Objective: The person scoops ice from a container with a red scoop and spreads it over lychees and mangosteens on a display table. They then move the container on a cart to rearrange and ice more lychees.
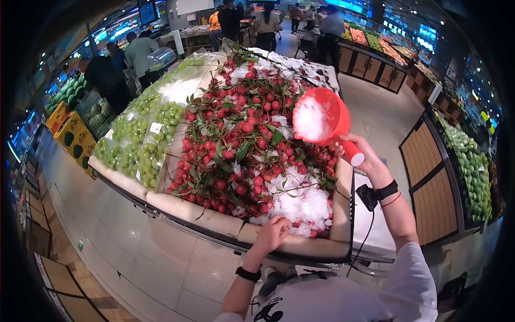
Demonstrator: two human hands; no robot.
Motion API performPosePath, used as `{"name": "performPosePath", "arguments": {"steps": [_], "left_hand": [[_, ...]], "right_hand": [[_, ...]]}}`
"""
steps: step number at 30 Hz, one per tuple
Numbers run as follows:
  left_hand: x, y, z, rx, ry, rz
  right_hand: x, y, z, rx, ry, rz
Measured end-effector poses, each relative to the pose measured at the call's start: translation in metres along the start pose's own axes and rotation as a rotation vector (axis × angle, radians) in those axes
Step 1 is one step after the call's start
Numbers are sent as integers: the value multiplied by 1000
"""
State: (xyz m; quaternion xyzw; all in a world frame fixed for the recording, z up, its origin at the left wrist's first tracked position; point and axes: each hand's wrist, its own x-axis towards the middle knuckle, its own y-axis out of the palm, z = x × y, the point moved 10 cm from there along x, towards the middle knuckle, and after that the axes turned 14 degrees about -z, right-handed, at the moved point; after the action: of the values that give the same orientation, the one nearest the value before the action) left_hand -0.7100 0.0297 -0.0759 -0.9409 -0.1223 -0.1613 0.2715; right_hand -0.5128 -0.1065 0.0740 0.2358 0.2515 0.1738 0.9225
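My right hand (357, 150) is closed around the handle of a red plastic scoop (339, 115), raised over the right side of the fruit display. White crushed ice (312, 119) fills its bowl. Red lychees (236, 129) with stems and green leaves lie heaped below. A patch of ice (300, 198) covers the fruit at the near right corner. Beside that patch, my left hand (272, 234) hangs over the padded front edge (300, 247) with its fingers curled in. I see nothing in it.
Bagged green grapes (142, 134) lie left of a divider. Yellow cartons (72, 140) stand farther left. A wooden stand of green fruit (475, 180) is to the right, across an aisle. Several people and trolleys are at the back. A black cable (365, 236) hangs near my right wrist.
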Motion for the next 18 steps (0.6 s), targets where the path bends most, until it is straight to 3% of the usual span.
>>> {"name": "performPosePath", "arguments": {"steps": [6, 8, 9, 12, 14, 18], "left_hand": [[2, -31, 3, 190, -41, 1], [1, -49, -1, 225, 91, -61], [1, -51, 7, 221, 41, 32], [4, -88, -11, 91, 184, -34], [13, -116, -22, 49, 176, 14], [51, -183, -50, 43, 271, -44]], "right_hand": [[14, 26, -8, -24, 2, 54], [21, 40, -10, -77, -38, 49], [24, 47, -16, -143, -42, 45], [25, 75, -32, -318, -106, 3], [23, 92, -37, -657, -231, -127], [29, 101, -44, -669, -271, -183]]}}
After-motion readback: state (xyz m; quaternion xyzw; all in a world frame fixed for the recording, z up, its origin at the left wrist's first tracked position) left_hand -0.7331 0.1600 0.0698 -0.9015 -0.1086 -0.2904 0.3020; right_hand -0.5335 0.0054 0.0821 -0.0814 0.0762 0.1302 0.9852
